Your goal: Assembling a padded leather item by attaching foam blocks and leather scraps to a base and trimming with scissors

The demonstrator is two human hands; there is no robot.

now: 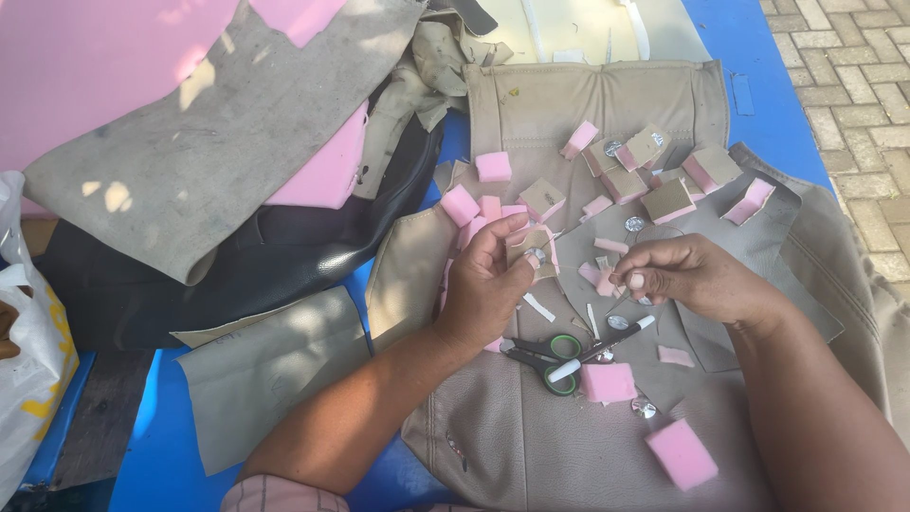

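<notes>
Your left hand point(485, 284) is closed in a pinch: thumb and fingertips clamp a small tan-covered foam piece point(533, 248) with a round silver button point(536, 256) at its face. The piece sits at the top right of the grip, its covered face turned toward your right hand; its long axis cannot be read, as the fingers hide most of it. Your right hand point(687, 277) is narrowed to a fine pinch, thumb against forefinger, just right of the left grip and apart from it; what it holds is too small to tell. Nearest you, below both grips, a pink foam block point(681, 453) lies on the beige cover point(531, 446), and a second pink block point(608, 382) lies closer to the hands. Directly beneath the grips lie scissors with green-lined handles point(548, 356), long axis running left to right, and a white-tipped pen point(603, 348), tilted up toward the right hand. Loose silver buttons point(644, 408) lie just beside them. Beyond the grips, scattered pink and tan-faced foam pieces point(669, 199) lie across the cover. Farther left are a black vinyl cover point(256, 256), grey fabric point(218, 142) and a pink foam sheet point(85, 57), all on the blue table point(161, 446).
</notes>
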